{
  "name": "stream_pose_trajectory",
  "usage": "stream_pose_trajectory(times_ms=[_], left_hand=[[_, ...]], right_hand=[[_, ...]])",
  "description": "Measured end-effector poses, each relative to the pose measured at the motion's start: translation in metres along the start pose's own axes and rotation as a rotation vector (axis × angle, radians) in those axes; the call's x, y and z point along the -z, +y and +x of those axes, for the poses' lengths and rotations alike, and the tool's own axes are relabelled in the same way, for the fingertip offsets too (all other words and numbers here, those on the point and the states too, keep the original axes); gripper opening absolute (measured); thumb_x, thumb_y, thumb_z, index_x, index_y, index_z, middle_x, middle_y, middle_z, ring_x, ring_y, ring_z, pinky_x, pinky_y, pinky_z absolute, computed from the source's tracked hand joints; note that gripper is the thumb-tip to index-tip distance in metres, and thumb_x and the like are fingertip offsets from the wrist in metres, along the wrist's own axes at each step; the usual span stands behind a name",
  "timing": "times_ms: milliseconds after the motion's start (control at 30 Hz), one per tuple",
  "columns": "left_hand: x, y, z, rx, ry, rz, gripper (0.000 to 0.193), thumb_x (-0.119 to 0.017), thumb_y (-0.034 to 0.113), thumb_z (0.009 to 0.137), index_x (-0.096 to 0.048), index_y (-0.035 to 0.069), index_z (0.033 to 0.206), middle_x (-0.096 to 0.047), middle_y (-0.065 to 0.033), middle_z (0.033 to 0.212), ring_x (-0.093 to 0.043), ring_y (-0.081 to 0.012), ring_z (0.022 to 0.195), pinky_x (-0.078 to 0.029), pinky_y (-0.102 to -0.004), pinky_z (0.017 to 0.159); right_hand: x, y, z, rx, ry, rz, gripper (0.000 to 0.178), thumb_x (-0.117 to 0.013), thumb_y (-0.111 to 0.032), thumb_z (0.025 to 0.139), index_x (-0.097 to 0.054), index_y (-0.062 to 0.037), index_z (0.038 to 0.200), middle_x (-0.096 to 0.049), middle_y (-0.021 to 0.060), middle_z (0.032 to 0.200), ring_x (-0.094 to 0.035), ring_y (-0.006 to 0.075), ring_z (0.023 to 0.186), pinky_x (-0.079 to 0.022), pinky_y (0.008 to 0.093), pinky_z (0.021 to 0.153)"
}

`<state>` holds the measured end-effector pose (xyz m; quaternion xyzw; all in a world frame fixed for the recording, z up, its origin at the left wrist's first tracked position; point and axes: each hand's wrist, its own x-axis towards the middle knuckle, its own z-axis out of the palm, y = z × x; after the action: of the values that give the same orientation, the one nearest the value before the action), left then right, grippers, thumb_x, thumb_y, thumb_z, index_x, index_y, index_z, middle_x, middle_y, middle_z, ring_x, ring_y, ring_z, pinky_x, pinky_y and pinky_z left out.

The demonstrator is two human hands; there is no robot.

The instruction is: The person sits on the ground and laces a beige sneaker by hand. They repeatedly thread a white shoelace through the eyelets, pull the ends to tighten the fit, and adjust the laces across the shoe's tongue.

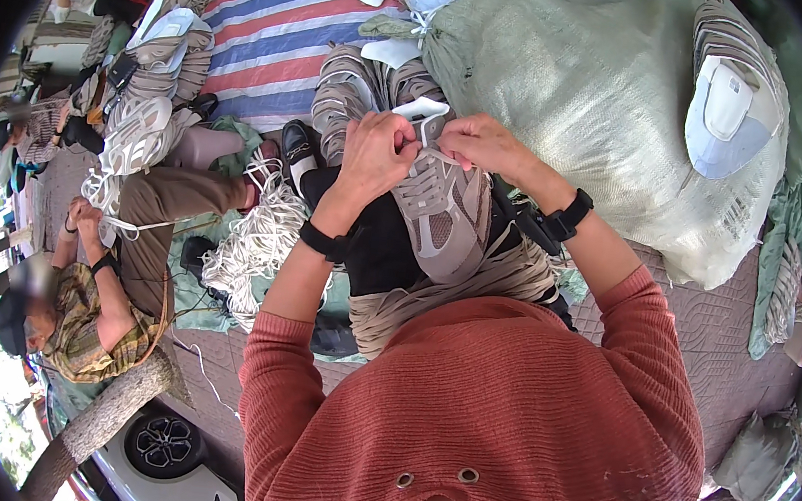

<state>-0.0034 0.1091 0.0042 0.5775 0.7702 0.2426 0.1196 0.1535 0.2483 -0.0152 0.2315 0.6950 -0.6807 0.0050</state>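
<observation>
On my lap lies a taupe shoe upper (443, 218) with mesh panels and pale overlays, its toe toward me. My left hand (374, 159) is closed in a pinch at the left of its lacing opening. On the other side my right hand (481, 146) pinches too, fingertips close to the left ones. A pale shoelace (437, 155) runs between the two hands across the top of the upper; its ends are hidden by my fingers. A white tongue piece (422, 109) sticks up just beyond. A bundle of beige laces (378, 311) lies across my lap.
Stacked shoe uppers (339, 95) sit just beyond my hands. A bulging pale green sack (571, 93) stands at the right, with more nested uppers (739, 100) on it. White laces (261, 252) are heaped at the left. A co-worker (90, 317) sits further left, near a striped sheet (278, 26).
</observation>
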Motion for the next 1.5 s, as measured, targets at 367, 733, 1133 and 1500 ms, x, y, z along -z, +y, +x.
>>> stream_pose_trajectory(times_ms=[367, 733, 1133, 1500], left_hand=[[-0.008, -0.004, 0.010, -0.196, -0.030, -0.169, 0.016, -0.069, 0.003, 0.075, -0.062, 0.006, 0.088, -0.048, -0.0028, 0.074, -0.051, -0.0186, 0.071, -0.036, -0.0342, 0.073], [0.016, -0.038, 0.010, -0.351, 0.127, -0.101, 0.015, -0.073, 0.007, 0.074, -0.059, 0.003, 0.077, -0.059, -0.0104, 0.070, -0.057, -0.0278, 0.061, -0.045, -0.0377, 0.058], [0.065, -0.187, -0.144, 0.450, 0.199, 0.065, 0.006, -0.069, 0.006, 0.083, -0.066, 0.005, 0.088, -0.068, -0.0112, 0.075, -0.066, -0.0199, 0.069, -0.052, -0.0322, 0.068], [0.028, -0.011, -0.129, 0.178, 0.201, -0.269, 0.041, -0.069, -0.001, 0.081, -0.052, 0.006, 0.119, -0.057, -0.0081, 0.090, -0.059, -0.0214, 0.074, -0.049, -0.0328, 0.066]], right_hand=[[0.014, -0.007, 0.015, -0.030, -0.161, -0.080, 0.030, -0.065, -0.029, 0.085, -0.060, -0.0038, 0.070, -0.053, 0.0000, 0.060, -0.047, 0.0115, 0.054, -0.036, 0.0286, 0.051], [0.031, 0.016, 0.038, 0.155, -0.139, -0.395, 0.055, -0.071, -0.060, 0.079, -0.058, -0.0073, 0.068, -0.047, 0.0085, 0.101, -0.046, 0.0217, 0.103, -0.039, 0.0322, 0.083], [0.025, -0.007, 0.016, 0.197, -0.095, -0.409, 0.026, -0.073, -0.039, 0.083, -0.066, -0.0140, 0.089, -0.049, 0.0016, 0.105, -0.047, 0.0181, 0.104, -0.038, 0.0315, 0.093], [-0.023, -0.035, 0.033, 0.539, -0.209, -0.747, 0.007, -0.071, -0.011, 0.079, -0.071, -0.0134, 0.086, -0.064, 0.0027, 0.106, -0.059, 0.0231, 0.102, -0.042, 0.0379, 0.089]])
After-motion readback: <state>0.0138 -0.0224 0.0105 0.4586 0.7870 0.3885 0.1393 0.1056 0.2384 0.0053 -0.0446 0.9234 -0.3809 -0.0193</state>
